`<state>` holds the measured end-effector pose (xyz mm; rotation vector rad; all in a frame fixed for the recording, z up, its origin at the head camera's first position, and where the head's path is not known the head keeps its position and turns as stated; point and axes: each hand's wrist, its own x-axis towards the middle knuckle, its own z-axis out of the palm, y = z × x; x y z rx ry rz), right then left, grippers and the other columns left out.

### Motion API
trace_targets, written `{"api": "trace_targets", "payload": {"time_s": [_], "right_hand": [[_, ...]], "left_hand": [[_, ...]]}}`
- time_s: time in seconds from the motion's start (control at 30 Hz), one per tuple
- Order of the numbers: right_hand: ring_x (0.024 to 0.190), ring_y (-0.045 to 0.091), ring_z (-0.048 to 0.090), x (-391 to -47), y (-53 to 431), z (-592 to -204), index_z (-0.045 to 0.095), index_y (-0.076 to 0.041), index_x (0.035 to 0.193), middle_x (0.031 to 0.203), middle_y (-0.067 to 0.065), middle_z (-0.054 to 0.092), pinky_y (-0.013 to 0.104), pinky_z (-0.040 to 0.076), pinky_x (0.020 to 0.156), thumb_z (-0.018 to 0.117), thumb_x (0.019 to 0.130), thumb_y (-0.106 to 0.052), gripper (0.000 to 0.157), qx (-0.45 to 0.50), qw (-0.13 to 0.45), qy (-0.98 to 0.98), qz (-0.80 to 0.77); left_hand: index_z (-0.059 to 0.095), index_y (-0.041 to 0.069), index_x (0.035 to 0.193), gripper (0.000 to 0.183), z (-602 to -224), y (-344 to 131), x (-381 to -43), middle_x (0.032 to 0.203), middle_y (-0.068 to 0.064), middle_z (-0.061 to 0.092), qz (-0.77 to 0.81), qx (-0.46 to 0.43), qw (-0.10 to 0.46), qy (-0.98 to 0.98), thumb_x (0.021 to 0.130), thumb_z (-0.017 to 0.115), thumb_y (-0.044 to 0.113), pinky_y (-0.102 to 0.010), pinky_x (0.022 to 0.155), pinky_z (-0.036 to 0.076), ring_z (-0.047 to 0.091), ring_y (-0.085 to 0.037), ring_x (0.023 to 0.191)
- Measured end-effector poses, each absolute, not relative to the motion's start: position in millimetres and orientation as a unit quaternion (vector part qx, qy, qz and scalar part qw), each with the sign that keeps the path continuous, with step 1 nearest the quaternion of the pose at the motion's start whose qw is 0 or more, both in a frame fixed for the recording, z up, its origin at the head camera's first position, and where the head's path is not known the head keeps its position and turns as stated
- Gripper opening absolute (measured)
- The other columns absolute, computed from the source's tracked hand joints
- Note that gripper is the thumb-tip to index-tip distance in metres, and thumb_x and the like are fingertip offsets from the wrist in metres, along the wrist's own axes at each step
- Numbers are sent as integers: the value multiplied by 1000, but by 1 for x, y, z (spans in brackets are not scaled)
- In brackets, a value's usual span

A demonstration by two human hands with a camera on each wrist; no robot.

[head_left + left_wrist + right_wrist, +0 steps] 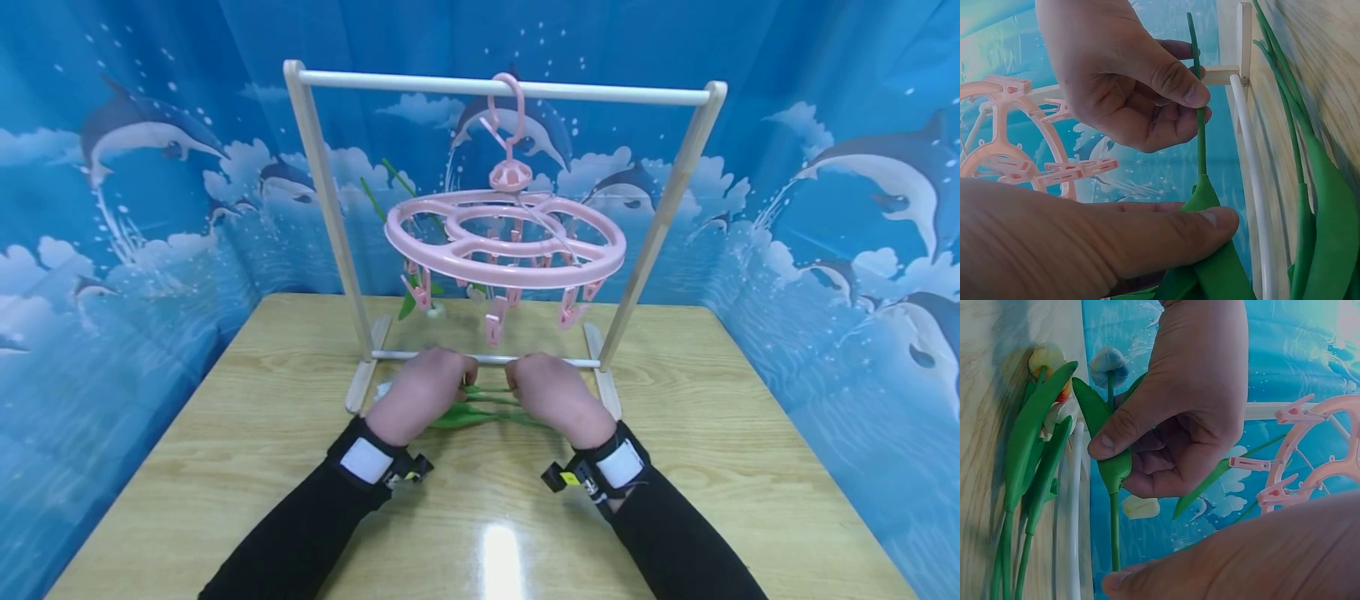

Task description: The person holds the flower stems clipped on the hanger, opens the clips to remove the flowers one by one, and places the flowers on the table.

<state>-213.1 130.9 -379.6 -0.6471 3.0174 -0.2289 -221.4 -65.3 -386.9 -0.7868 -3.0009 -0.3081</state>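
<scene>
Tulip bloom [1110,367], right-wrist view; stem end [1192,31], left.

1. Left hand [426,393]: pinching, thumb [1124,428] against curled fingers [1161,481].
2. Right hand [551,392]: pinching too, fingers curled.
3. Left forearm [296,525], right forearm [678,533] slant inward; hands near each other, apart.

Pale-bloomed tulip [1117,475], green-leaved, held crosswise: leaves in left hand [429,385], stem in right hand [553,390].
</scene>
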Motion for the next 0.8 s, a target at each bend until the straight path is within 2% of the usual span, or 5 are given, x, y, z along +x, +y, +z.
{"api": "trace_targets", "payload": {"time_s": [0.23,0.5,0.8], "right_hand": [[62,12,54,-214,131,-383,68,-15,84,73,-5,59,27,46,53,58,94,-1,19,-196,42,975,-98],[58,12,53,-217,131,-389,69,-14,85,69,-6,59,27,45,51,60,94,-3,17,-200,48,974,-93],[58,12,53,-219,132,-396,68,-13,84,67,-6,59,27,46,52,62,94,-5,15,-211,43,973,-86]], "left_hand": [[74,22,89,15,-390,-65,-221,81,10,68,-101,-251,7,-963,84,82,12,-23,60,50,59,-5,69],[69,15,87,18,-397,-64,-223,83,4,68,-167,-251,27,-953,82,77,1,-27,59,48,57,-11,68],[71,14,87,15,-403,-63,-226,83,2,68,-170,-247,-3,-954,82,80,3,-28,58,48,57,-13,67]]}}
